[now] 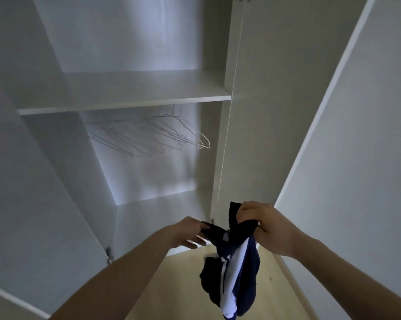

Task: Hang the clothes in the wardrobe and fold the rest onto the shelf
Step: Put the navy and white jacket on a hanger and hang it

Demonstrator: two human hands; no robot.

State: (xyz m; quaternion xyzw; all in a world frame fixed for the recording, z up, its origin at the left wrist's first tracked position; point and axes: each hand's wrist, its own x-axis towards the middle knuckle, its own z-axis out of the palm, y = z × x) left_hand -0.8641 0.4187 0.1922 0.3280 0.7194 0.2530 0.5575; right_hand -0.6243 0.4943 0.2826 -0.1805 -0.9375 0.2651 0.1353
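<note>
The open white laminate wardrobe (116, 204) stood ahead, its flat white shelf (125, 103) above a row of thin wire hangers (148, 137). A dark navy zip-up jacket with white stripes (231, 278) hung before it. The right hand (264, 225) gripped one zipper edge; the left hand (188, 232) pinched the other.

- The single head camera is sitting at the person's head, looking forward and tilting slightly down into an open white wardrobe (148, 158).
- It is standing close: the shelf (125, 103) is crossing the upper middle of the frame, with wire hangers (162, 135) just beneath it.
- The wide-angle lens is bending the side panels outward.
- Both forearms are entering from the bottom edge, and the floor (183, 285) is showing at lower centre.
</note>
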